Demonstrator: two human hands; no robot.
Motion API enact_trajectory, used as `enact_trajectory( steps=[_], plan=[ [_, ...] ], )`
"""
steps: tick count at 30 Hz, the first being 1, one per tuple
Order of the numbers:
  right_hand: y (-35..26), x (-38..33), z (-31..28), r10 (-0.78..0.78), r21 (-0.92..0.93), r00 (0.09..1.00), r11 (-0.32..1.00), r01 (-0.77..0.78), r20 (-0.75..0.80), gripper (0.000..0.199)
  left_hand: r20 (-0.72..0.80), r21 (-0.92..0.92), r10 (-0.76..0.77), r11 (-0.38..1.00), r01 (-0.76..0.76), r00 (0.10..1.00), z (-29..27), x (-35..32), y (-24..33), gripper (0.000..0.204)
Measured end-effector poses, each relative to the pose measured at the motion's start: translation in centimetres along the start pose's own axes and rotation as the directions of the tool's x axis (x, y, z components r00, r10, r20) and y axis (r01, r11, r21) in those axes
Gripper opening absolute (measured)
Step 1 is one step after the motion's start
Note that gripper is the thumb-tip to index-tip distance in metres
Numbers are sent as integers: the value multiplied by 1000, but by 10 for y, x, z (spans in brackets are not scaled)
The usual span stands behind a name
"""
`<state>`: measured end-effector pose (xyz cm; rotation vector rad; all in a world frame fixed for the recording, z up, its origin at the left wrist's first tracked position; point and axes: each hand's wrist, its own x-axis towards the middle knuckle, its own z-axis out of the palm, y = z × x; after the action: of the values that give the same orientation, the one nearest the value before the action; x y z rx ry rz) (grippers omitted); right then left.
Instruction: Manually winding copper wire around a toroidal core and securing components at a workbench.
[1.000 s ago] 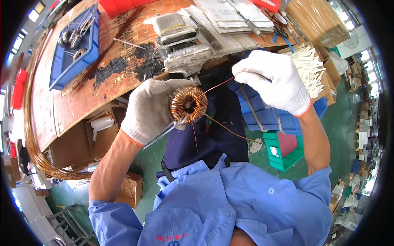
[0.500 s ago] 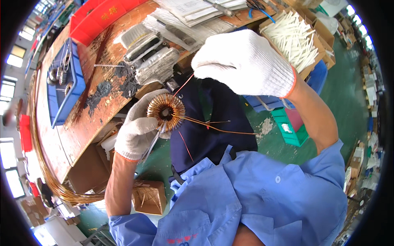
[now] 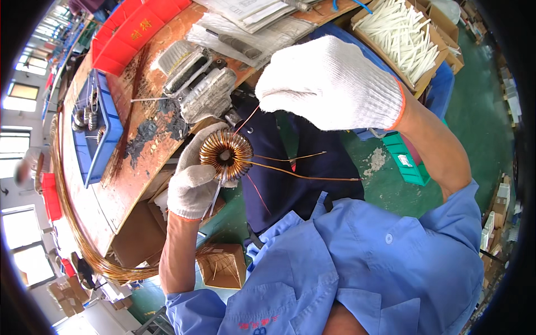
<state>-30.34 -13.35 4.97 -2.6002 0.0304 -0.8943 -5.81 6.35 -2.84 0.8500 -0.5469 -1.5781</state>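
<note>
Your left hand [image 3: 192, 190] grasps the copper-wound ring [image 3: 237, 146], probably dense and stiff, best held by its rim, your right hand [image 3: 335, 84] pinching a red wire [image 3: 248, 119].

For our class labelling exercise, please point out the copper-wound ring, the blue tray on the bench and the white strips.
Copper-wound ring [image 3: 240, 149]: head view, on the windings right of its hole.
Blue tray [image 3: 110, 118]: head view, on its right side wall.
White strips [image 3: 397, 43]: head view, on the middle of the pile.
</note>
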Motion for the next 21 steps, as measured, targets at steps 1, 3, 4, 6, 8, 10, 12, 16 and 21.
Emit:
enact_trajectory(
  steps=[1, 3, 4, 6, 8, 10, 12, 16, 21],
  plan=[
    [-1, -1, -1, 0, -1, 1000, 1000, 0, 1, 15, 6, 3, 10, 1000, -10, 1000, 1, 1, -1, 90],
    [-4, -3, -4, 103, -15, 995, 995, -103, 15, 16, -4, 20, 7, 1000, -7, 1000, 8, 3, -1, 89],
    [-4, -4, -4, 101, -13, 995, 995, -100, 22, 16, -14, 38, 4, 999, -4, 1000, 11, 4, -1, 88],
    [-5, -5, -5, 113, -37, 993, 993, -112, 22, 18, -13, 59, -15, 998, 16, 1000, 11, 4, -2, 88],
    [-8, -8, -4, 116, -45, 992, 992, -114, 47, 17, -16, 73, -34, 997, 35, 999, 10, 3, -4, 87],
    [-14, -11, -6, 124, -57, 990, 991, -120, 72, 17, -16, 156, -51, 986, 53, 999, 9, 2, -6, 83],
    [-21, -15, -5, 64, -92, 986, 994, -50, 154, 17, -20, 168, -53, 984, 55, 998, 6, 1, -8, 78],
    [-40, -38, 16, 279, -39, 908, 959, -281, 312, 19, -67, 256, -158, 952, 170, 985, 0, -4, -18, 76],
    [-51, -73, 58, 391, 23, 775, 887, -462, 496, 22, -101, 287, -323, 896, 338, 941, -19, -12, -42, 78]
  ],
)
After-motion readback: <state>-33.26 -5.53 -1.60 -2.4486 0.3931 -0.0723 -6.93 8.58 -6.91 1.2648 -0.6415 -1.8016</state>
